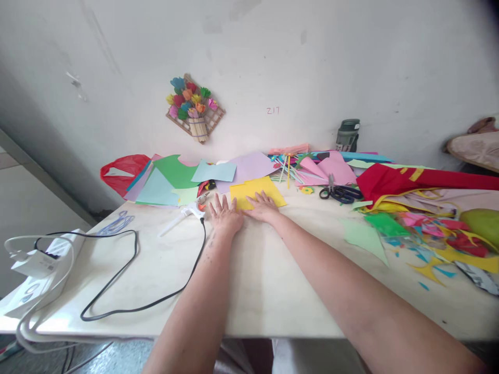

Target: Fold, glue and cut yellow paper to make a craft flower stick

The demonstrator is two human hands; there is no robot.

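A yellow sheet of paper (pixel 259 188) lies flat toward the back middle of the table. My right hand (pixel 262 206) rests on its front edge with the fingers spread. Just left of it, my left hand (pixel 226 214) lies palm down with its fingers apart, at the sheet's left corner. Neither hand grips anything. Beside my left hand is a white glue gun (pixel 194 210) with an orange trigger, its black cord trailing over the table. Behind the yellow sheet lie a purple sheet (pixel 249 167) and a pale blue sheet (pixel 214 171).
At left stands a white power strip (pixel 50 270) with cables. Scissors (pixel 339 194) lie right of the yellow sheet, near pink paper (pixel 327 169). Farther right are red cloth (pixel 382 184) and paper scraps (pixel 429 270). A dark bottle (pixel 348 136) stands against the wall.
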